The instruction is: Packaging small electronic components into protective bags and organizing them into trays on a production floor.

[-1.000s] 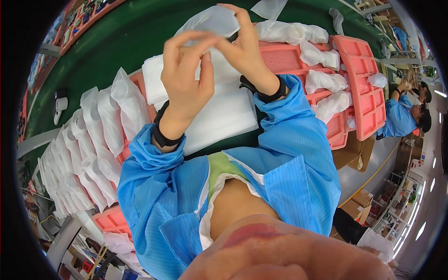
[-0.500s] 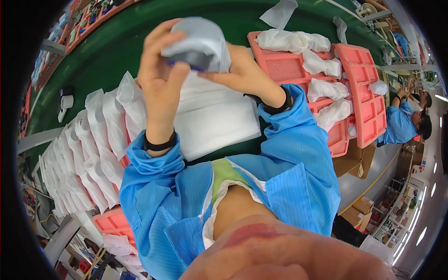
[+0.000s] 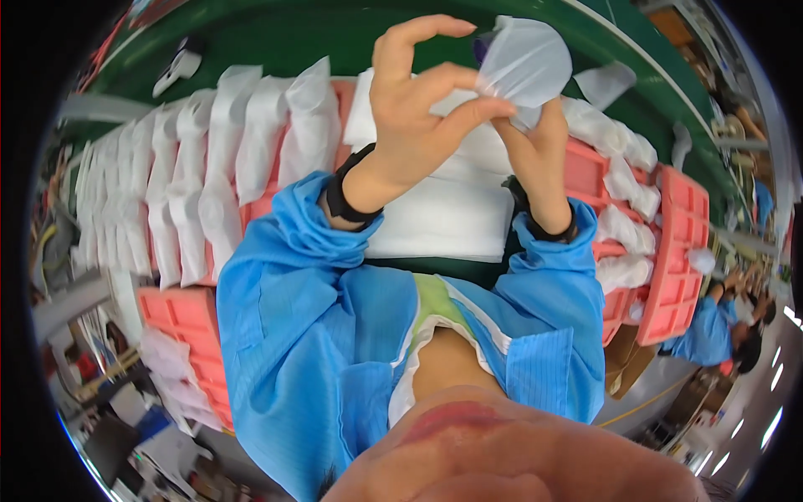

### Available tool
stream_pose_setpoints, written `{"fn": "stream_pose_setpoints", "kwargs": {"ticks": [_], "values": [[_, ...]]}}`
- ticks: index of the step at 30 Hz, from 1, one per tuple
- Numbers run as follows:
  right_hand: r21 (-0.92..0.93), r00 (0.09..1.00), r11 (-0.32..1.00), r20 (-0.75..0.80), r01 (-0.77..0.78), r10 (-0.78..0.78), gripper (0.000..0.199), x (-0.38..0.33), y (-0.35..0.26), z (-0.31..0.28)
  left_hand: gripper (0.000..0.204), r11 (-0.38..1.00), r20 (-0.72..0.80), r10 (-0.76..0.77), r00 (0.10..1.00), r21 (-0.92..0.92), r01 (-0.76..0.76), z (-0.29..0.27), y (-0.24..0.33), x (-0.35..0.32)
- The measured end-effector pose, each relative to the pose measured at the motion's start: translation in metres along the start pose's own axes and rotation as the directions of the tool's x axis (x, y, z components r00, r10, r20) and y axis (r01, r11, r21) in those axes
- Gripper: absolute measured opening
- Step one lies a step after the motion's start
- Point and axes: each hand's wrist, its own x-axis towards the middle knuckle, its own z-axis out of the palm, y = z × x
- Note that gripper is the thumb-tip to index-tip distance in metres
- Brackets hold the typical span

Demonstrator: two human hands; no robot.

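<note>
1. We're looking down on a green table [image 3: 276, 38], and both of our hands are raised above it around one thing: a pale, frosted plastic bag [image 3: 523, 63] with something dark inside.
2. Left hand [image 3: 414, 117]: thumb and middle fingers pinch the bag's lower left edge, while the forefinger curls free above.
3. Right hand [image 3: 539, 146]: it sits just under the bag, fingers closed on the bunched lower end. The bag covers most of those fingers, so we can't see the grip itself.
4. The bag is up in the air, over the far side of the table and well above the stack of white foam sheets [image 3: 443, 213] lying in front of us.
5. Containers now. A pink tray [image 3: 339, 96] on our left carries a long row of white pouches [image 3: 217, 159] standing on edge, packed side by side.
6. On our right, more pink trays [image 3: 677, 251] hold crumpled white pouches [image 3: 623, 226], one per compartment as far as we can tell.
7. Another pink tray [image 3: 180, 314] shows at the lower left; our blue sleeve [image 3: 293, 318] cuts off most of it.
8. What is inside the bag is hard to make out: only a dark purple patch shows at its upper left.
9. At the far right a person in a blue coat [image 3: 711, 335] is bent by the lens edge, with hands we can't make out.
</note>
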Motion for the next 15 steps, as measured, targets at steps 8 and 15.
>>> {"fn": "stream_pose_setpoints", "kwargs": {"ticks": [8,15], "values": [[0.439,0.647,0.626,0.749,-0.644,0.140,0.038,0.013,-0.002,-0.027,0.028,0.623,-0.024,-0.506,0.862,-0.702,0.346,-0.008,-0.036,0.004],[0.564,0.761,0.526,0.348,-0.637,0.547,0.042,0.039,0.106,-0.016,0.018,0.679,0.139,-0.599,0.788,-0.432,0.593,0.000,-0.029,0.001]]}}
